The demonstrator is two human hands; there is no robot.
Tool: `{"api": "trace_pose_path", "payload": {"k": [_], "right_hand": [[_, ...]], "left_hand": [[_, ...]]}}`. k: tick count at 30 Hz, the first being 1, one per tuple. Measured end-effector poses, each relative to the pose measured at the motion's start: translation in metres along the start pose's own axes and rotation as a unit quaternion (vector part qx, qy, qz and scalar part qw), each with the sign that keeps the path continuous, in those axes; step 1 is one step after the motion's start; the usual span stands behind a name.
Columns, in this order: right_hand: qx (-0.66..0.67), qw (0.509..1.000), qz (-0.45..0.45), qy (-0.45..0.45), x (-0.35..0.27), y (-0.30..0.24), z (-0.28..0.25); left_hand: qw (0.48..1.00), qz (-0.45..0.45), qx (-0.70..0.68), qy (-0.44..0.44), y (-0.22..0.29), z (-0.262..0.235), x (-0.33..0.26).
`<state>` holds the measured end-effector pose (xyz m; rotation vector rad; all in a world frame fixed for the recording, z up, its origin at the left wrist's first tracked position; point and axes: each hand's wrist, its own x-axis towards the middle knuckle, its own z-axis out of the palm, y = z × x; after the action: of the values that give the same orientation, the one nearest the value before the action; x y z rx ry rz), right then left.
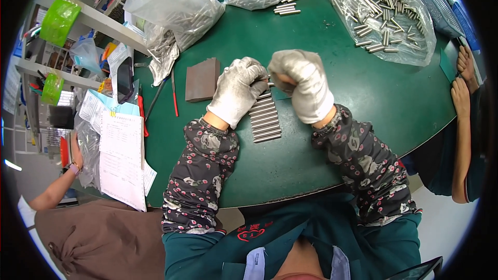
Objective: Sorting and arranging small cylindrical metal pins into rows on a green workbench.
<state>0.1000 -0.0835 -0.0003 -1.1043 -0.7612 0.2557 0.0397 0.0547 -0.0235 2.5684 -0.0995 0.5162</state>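
A row of short metal pins [265, 119] lies side by side on the green table [249, 171]. At the row's far end is my left hand [236, 88], in a white glove with bare fingertips, its fingers curled closed. The glove hides whatever they hold. To the right, my right hand [305, 85], gloved the same way, is closed with its thumb against the bent fingers; what is in it cannot be made out. A pin end shows in the gap between the hands. Beside my left hand lies a flat brown block [201, 80].
Loose pins spill from an open plastic bag [384, 15] at the far right; more fill bags [176, 8] at the back. Left are a red-handled tool [175, 96], papers [122, 150] and a phone [125, 80]. Other people's hands [461, 85] rest at the right edge.
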Motion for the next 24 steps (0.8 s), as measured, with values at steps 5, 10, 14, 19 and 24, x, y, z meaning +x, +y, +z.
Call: {"api": "trace_pose_path", "payload": {"k": [5, 10, 14, 19, 24], "right_hand": [[0.126, 0.988, 0.086, 0.032, 0.001, 0.003, -0.012], [0.140, 0.986, 0.084, 0.038, 0.001, 0.001, -0.018], [0.177, 0.973, 0.113, 0.090, 0.000, 0.006, -0.019], [0.198, 0.974, 0.079, 0.073, -0.001, 0.012, -0.026], [0.209, 0.972, 0.096, 0.051, 0.000, 0.008, -0.022]], "left_hand": [[0.999, 0.034, 0.007, -0.009, -0.006, 0.000, -0.004], [0.999, -0.002, -0.027, -0.019, -0.002, -0.001, -0.004], [0.999, 0.047, 0.006, -0.006, -0.005, 0.000, -0.004], [0.999, 0.038, -0.005, -0.009, -0.005, 0.000, -0.003], [0.999, 0.033, -0.016, -0.008, -0.007, 0.000, -0.003]]}}
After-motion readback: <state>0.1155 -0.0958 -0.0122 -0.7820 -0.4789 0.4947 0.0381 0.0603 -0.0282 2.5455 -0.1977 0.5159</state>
